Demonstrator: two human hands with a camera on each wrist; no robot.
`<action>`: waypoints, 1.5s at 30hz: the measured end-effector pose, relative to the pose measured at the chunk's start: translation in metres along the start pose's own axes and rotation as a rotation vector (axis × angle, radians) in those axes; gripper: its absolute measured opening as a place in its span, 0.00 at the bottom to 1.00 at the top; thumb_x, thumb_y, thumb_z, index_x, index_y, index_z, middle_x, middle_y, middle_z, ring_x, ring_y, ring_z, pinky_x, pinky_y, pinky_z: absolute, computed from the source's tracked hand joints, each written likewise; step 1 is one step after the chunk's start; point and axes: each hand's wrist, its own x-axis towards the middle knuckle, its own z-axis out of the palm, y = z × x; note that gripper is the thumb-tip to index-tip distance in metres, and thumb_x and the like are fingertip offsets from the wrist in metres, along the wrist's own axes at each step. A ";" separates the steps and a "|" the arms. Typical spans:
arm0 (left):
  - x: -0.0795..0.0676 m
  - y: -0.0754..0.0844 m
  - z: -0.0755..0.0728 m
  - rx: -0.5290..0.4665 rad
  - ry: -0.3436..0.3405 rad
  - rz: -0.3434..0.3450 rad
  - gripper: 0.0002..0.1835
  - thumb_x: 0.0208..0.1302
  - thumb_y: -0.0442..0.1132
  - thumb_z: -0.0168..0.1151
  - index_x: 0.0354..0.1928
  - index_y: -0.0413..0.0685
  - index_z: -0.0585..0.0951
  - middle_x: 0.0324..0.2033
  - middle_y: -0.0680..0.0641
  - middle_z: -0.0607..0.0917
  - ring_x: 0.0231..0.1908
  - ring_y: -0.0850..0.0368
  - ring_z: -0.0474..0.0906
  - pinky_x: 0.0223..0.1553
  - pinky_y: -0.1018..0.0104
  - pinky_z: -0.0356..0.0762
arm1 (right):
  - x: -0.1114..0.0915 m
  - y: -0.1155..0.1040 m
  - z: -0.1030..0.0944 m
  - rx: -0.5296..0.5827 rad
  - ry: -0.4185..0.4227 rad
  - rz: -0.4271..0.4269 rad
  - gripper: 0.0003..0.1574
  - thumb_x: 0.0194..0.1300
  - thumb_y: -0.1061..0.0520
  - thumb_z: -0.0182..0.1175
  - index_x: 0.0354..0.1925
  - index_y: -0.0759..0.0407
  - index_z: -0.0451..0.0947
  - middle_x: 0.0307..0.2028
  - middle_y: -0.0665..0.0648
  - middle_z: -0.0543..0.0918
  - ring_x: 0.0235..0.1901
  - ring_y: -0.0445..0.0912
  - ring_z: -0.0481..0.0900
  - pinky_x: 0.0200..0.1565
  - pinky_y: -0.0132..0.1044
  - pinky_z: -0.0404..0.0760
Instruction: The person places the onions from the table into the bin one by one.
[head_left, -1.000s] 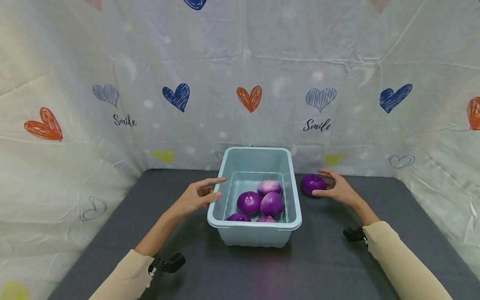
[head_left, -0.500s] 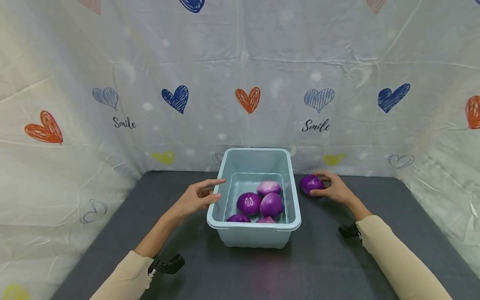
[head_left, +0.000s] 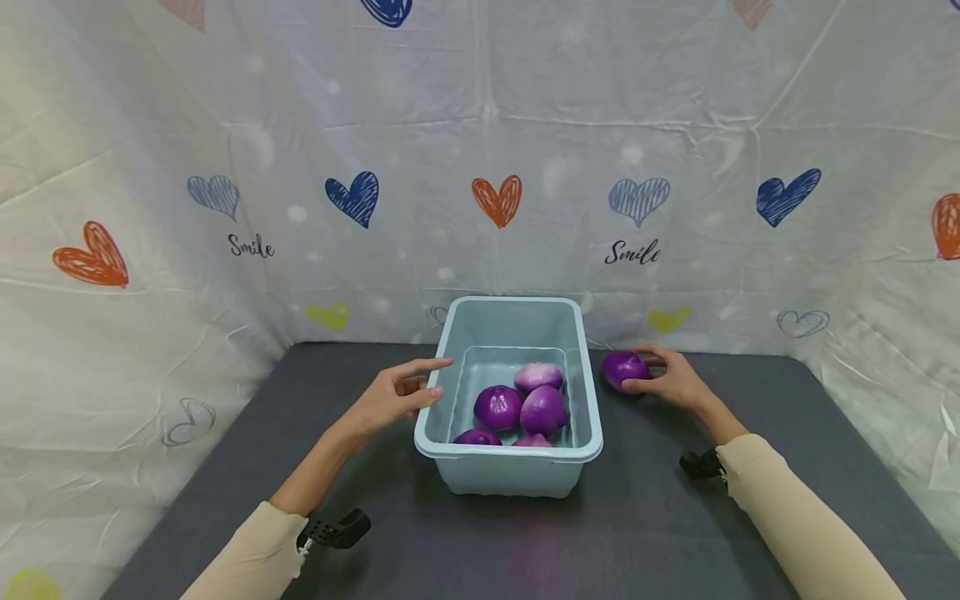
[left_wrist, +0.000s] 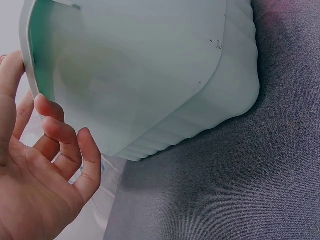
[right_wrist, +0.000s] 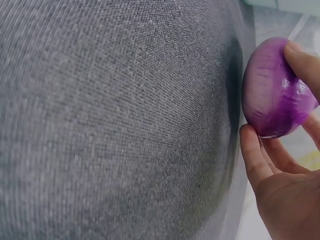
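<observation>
My right hand (head_left: 672, 383) grips a purple red onion (head_left: 623, 369), which sits low at the table's back edge, just right of the bin. Seen from the right wrist, the thumb (right_wrist: 303, 64) lies on one side of the glossy onion (right_wrist: 272, 90) and the fingers (right_wrist: 254, 155) on the other. A pale blue plastic bin (head_left: 507, 475) stands mid-table. At its left rim is my left hand (head_left: 392, 398), index finger extended and thumb tip against the rim. The left wrist view shows the other fingers (left_wrist: 89, 155) loosely bent beside the bin's outer wall (left_wrist: 150, 65).
Several more red onions (head_left: 543, 408) lie inside the bin, mostly toward its front and right. A dark grey cloth covers the table (head_left: 645, 533). Behind it hangs a whitish curtain (head_left: 420, 258) printed with hearts, wrapping round both sides.
My right hand has shifted slightly left and closer round the onion, which moved a touch toward the bin. My left hand and the bin hold their places.
</observation>
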 end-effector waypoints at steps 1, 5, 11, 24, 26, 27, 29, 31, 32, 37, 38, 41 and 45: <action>0.000 0.000 0.000 0.001 0.001 -0.003 0.27 0.73 0.42 0.64 0.72 0.52 0.75 0.24 0.45 0.73 0.25 0.54 0.68 0.32 0.61 0.72 | -0.001 -0.001 -0.001 0.002 0.003 0.006 0.42 0.63 0.54 0.75 0.69 0.66 0.69 0.66 0.75 0.68 0.64 0.70 0.67 0.57 0.63 0.72; 0.001 0.000 0.001 0.005 0.006 -0.011 0.27 0.73 0.43 0.65 0.71 0.53 0.75 0.24 0.45 0.73 0.26 0.51 0.68 0.32 0.61 0.73 | -0.007 -0.002 -0.006 0.021 0.011 0.019 0.43 0.63 0.53 0.74 0.70 0.65 0.69 0.67 0.74 0.67 0.66 0.69 0.66 0.57 0.63 0.72; 0.000 0.000 0.001 0.000 0.002 -0.010 0.26 0.73 0.42 0.64 0.71 0.54 0.75 0.25 0.45 0.74 0.26 0.50 0.68 0.32 0.61 0.73 | -0.014 -0.001 -0.014 0.073 0.002 0.011 0.43 0.65 0.53 0.73 0.72 0.64 0.67 0.68 0.73 0.66 0.67 0.68 0.64 0.56 0.63 0.72; -0.001 0.000 0.001 0.015 0.007 -0.015 0.26 0.73 0.43 0.64 0.71 0.55 0.75 0.26 0.45 0.76 0.27 0.53 0.70 0.33 0.59 0.75 | -0.030 -0.004 -0.032 0.157 0.002 0.055 0.45 0.68 0.50 0.70 0.75 0.61 0.63 0.68 0.72 0.67 0.66 0.65 0.65 0.56 0.61 0.71; -0.001 -0.001 0.001 0.015 0.007 -0.015 0.26 0.74 0.43 0.64 0.71 0.55 0.75 0.26 0.45 0.75 0.27 0.51 0.70 0.33 0.59 0.75 | -0.032 -0.007 -0.035 0.175 0.002 0.056 0.45 0.68 0.50 0.70 0.75 0.61 0.63 0.68 0.72 0.67 0.66 0.65 0.65 0.57 0.62 0.70; -0.001 -0.001 0.001 0.013 0.008 -0.016 0.26 0.73 0.43 0.64 0.71 0.55 0.75 0.26 0.44 0.75 0.28 0.50 0.69 0.33 0.59 0.75 | -0.033 -0.008 -0.036 0.186 0.002 0.056 0.45 0.68 0.50 0.70 0.75 0.61 0.63 0.68 0.72 0.67 0.66 0.65 0.65 0.58 0.62 0.69; -0.001 0.000 0.001 0.007 0.008 -0.018 0.26 0.73 0.43 0.64 0.71 0.56 0.75 0.26 0.43 0.75 0.28 0.47 0.69 0.33 0.59 0.74 | -0.035 -0.012 -0.039 0.209 -0.001 0.057 0.45 0.69 0.50 0.69 0.75 0.61 0.62 0.68 0.72 0.67 0.67 0.65 0.64 0.59 0.63 0.67; 0.000 0.001 0.002 0.004 0.010 -0.019 0.26 0.73 0.43 0.64 0.71 0.57 0.75 0.27 0.41 0.74 0.28 0.43 0.68 0.33 0.60 0.74 | -0.038 -0.016 -0.042 0.220 -0.006 0.054 0.45 0.69 0.51 0.69 0.75 0.60 0.62 0.67 0.72 0.67 0.67 0.65 0.64 0.59 0.62 0.66; 0.000 0.001 0.002 0.004 0.011 -0.021 0.26 0.73 0.43 0.64 0.71 0.57 0.75 0.27 0.40 0.74 0.28 0.42 0.68 0.32 0.60 0.73 | -0.039 -0.018 -0.043 0.224 -0.008 0.051 0.44 0.69 0.51 0.69 0.75 0.60 0.61 0.67 0.72 0.67 0.66 0.64 0.65 0.59 0.62 0.67; 0.001 0.002 0.001 0.013 0.013 -0.025 0.26 0.73 0.44 0.64 0.71 0.56 0.75 0.27 0.40 0.75 0.29 0.41 0.69 0.33 0.59 0.74 | -0.042 -0.027 -0.048 0.232 -0.014 0.022 0.42 0.70 0.53 0.68 0.75 0.59 0.62 0.64 0.71 0.70 0.62 0.62 0.68 0.54 0.49 0.74; 0.001 0.002 0.001 0.014 0.012 -0.025 0.26 0.73 0.44 0.64 0.71 0.57 0.75 0.27 0.41 0.75 0.29 0.44 0.69 0.34 0.59 0.74 | -0.043 -0.028 -0.049 0.235 -0.013 0.013 0.41 0.71 0.54 0.68 0.74 0.60 0.63 0.64 0.70 0.71 0.62 0.61 0.68 0.53 0.47 0.75; 0.001 0.003 0.001 0.017 0.009 -0.021 0.26 0.73 0.44 0.64 0.71 0.57 0.75 0.27 0.43 0.75 0.29 0.50 0.70 0.34 0.58 0.74 | -0.045 -0.032 -0.052 0.237 -0.012 0.001 0.39 0.71 0.55 0.67 0.73 0.60 0.63 0.64 0.70 0.70 0.62 0.61 0.68 0.52 0.43 0.76; 0.000 0.002 0.000 0.019 0.002 -0.005 0.26 0.74 0.43 0.64 0.71 0.56 0.75 0.28 0.35 0.74 0.27 0.47 0.69 0.33 0.58 0.73 | -0.047 -0.036 -0.055 0.224 -0.016 -0.003 0.38 0.71 0.54 0.67 0.73 0.59 0.64 0.65 0.70 0.69 0.63 0.62 0.67 0.53 0.46 0.75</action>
